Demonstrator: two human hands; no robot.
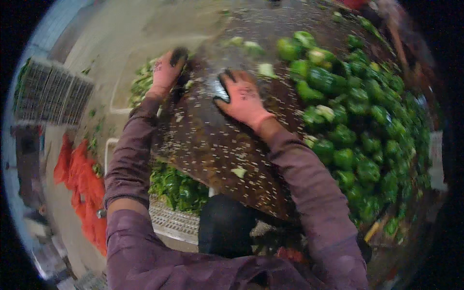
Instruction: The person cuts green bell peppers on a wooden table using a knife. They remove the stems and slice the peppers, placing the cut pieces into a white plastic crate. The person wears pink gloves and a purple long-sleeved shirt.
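My right hand, in a pink glove with black fingertips, rests on the dark, wet-looking table. Its fingers lie flat and the thumb is spread away from them. My left hand, gloved alike, is at the table's left edge, beside a white crate of pale green pepper scraps. Its dark fingers are blurred, and whether they hold anything I cannot make out. Pale seeds are scattered around both hands. A light green pepper piece lies just beyond my right hand.
Green bell peppers are heaped across the table's right side. Below its left edge stands a white crate of dark green peppers. Orange-red netting lies on the floor at left, with stacked grey crates farther off.
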